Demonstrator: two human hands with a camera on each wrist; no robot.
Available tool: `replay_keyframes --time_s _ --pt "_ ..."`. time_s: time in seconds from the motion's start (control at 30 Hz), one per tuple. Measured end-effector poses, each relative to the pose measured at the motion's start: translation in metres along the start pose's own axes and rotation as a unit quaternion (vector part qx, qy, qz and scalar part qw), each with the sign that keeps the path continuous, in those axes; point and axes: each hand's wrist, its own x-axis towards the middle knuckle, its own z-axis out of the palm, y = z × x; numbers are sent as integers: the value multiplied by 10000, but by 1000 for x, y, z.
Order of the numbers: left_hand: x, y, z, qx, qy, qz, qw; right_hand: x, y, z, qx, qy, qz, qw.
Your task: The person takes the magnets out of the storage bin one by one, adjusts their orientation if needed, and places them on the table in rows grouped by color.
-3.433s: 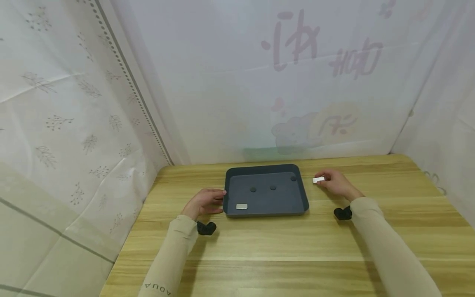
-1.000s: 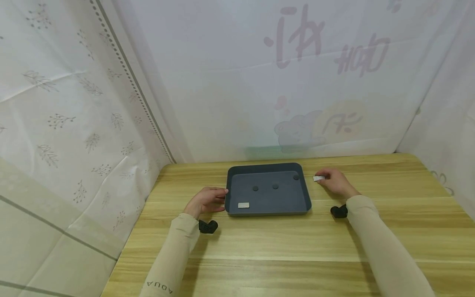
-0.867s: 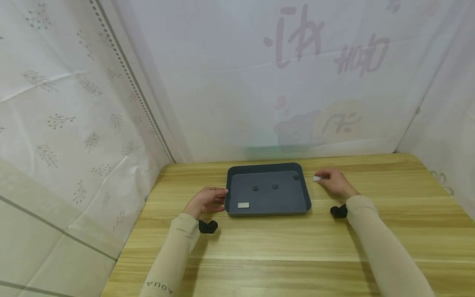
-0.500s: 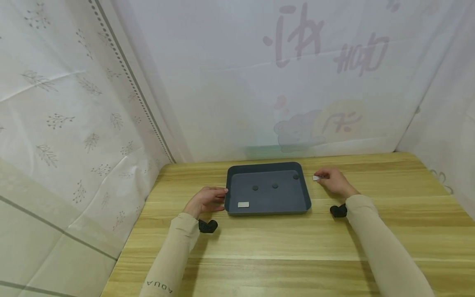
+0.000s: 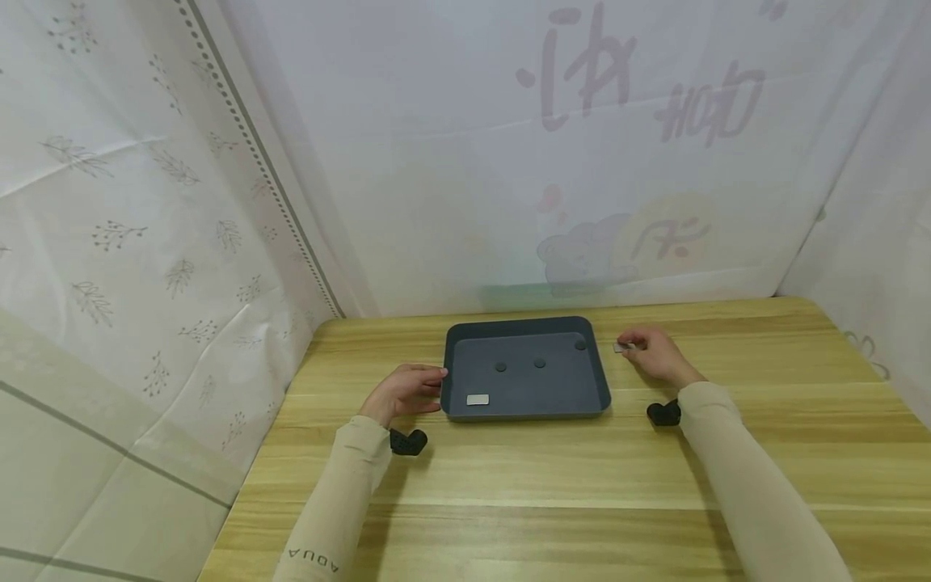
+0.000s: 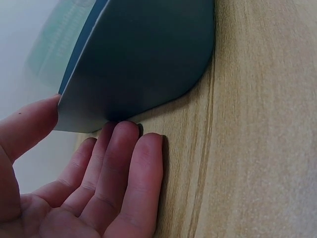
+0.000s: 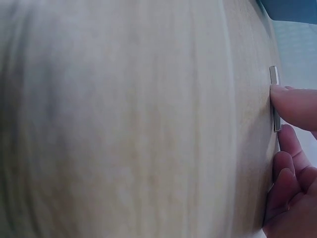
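Pinched bar (image 5: 619,347) has tipped flatter; tray (image 5: 527,417) holds another bar (image 5: 478,399), three discs (image 5: 539,363).

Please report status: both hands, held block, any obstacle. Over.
Left hand touching tray's side. Right hand pinching silvery block, right of tray. No obstacle visible between block and tray.

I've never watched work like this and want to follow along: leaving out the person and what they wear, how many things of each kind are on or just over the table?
Grey tray: 1
Dark round shapes, in the tray: 3
Pale rectangular pieces, one in the tray, one at the right hand: 2
Total: 6
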Motion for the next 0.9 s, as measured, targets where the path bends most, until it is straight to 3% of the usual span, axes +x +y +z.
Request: replay_keyframes --time_s 0.6,0.9 --pt "-4 0 4 -9 37 29 10000 -5 -1 0 -167 118 -29 9998" --pt "-5 2 3 30 55 80 9999 -10 -9 -7 392 123 527 9978"
